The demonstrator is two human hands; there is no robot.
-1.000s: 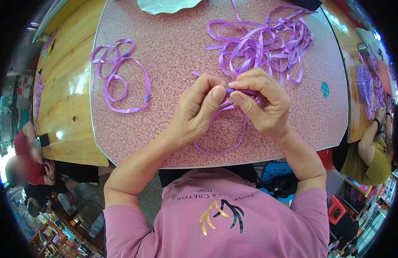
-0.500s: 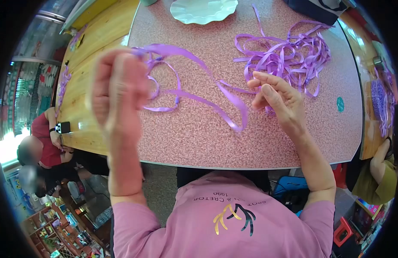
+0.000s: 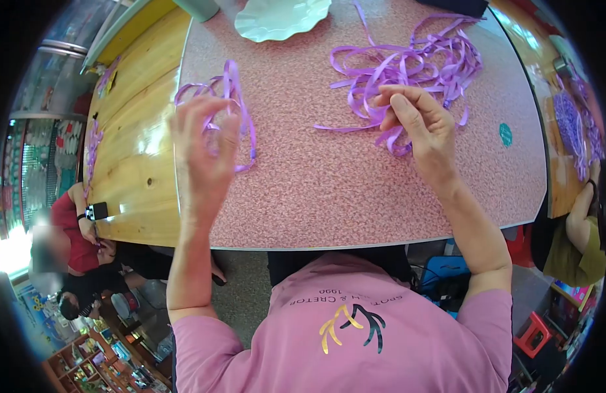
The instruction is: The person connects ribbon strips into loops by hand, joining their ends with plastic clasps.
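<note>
My left hand [image 3: 206, 147] is open at the ribbon [image 3: 232, 75]; whether my right hand [image 3: 427, 134] grips, I can't tell. Tugging the tangled pile [image 3: 389, 75] could knot it.

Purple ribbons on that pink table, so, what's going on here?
A person in a pink shirt is handling purple ribbons bare-handed at a speckled table. The left hand, blurred, is at a small looped bunch on the left; whether it grips any is unclear. The right hand is curled by the larger tangled pile, and its hold is unclear too. A pale scalloped plate sits toward the far side.
</note>
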